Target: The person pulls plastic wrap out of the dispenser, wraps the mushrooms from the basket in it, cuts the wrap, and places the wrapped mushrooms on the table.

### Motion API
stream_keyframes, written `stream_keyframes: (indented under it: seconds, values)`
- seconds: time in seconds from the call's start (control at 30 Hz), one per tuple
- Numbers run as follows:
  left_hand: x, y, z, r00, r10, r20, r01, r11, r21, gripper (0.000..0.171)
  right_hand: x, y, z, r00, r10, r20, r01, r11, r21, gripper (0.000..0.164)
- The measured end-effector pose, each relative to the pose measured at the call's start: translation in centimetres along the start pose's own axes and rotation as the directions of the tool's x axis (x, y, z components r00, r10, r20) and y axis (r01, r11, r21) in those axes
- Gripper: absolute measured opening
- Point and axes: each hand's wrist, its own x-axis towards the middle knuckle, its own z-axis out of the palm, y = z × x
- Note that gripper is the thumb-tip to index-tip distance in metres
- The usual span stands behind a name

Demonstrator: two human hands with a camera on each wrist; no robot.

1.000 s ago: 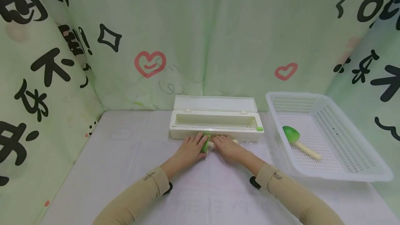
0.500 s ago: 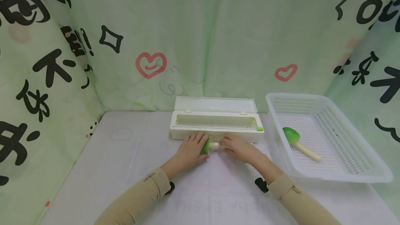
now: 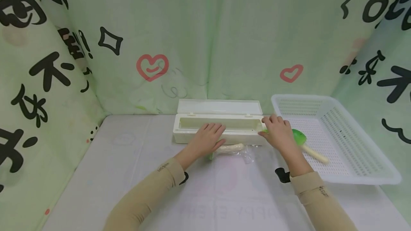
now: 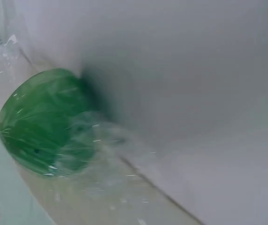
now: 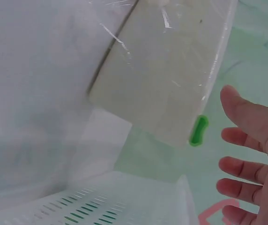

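A spoon with a green bowl [image 4: 47, 124] and cream handle [image 3: 232, 148] lies on the table under clear cling film [image 3: 248, 154]. Behind it stands a long white cling film box [image 3: 242, 139], its lid [image 3: 221, 107] raised. My left hand [image 3: 207, 140] is over the bowl end with fingers extended; in the left wrist view only two fingertips show, apart from the spoon. At the box's right end is my right hand [image 3: 277, 134], fingers spread and holding nothing, close to the green slide cutter [image 5: 199, 131].
To the right stands a white perforated basket [image 3: 379, 179]. A second green spoon [image 3: 299, 137] with a cream handle lies in it, partly behind my right hand in the head view. A pale green printed curtain [image 3: 192, 45] surrounds the white table [image 3: 135, 174] at the back and sides.
My right hand has left the film by the spoon handle and moved right and up to the box's end. My left hand has lifted from the spoon and shifted slightly right.
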Motion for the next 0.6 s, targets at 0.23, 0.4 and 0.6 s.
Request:
stream_keyframes:
  seconds: [0.23, 0.4, 0.6]
  values:
    - [4.1, 1.1, -0.3, 0.997, 0.042, 0.066, -0.044, 0.999, 0.028, 0.037, 0.2, 1.1, 1.6, 0.997, 0.059, 0.053, -0.056, 0.997, -0.046, 0.057]
    - [6.1, 2.1, 0.3, 0.992, 0.034, 0.119, -0.037, 0.999, 0.027, 0.037, 0.1, 1.5, 2.2, 0.996, 0.068, 0.054, -0.065, 0.996, -0.065, 0.057]
    - [7.8, 3.1, 1.0, 0.98, 0.021, 0.197, -0.018, 1.0, -0.015, 0.04, 0.1, 1.6, 2.0, 0.992, 0.079, 0.097, -0.078, 0.997, -0.017, 0.067]
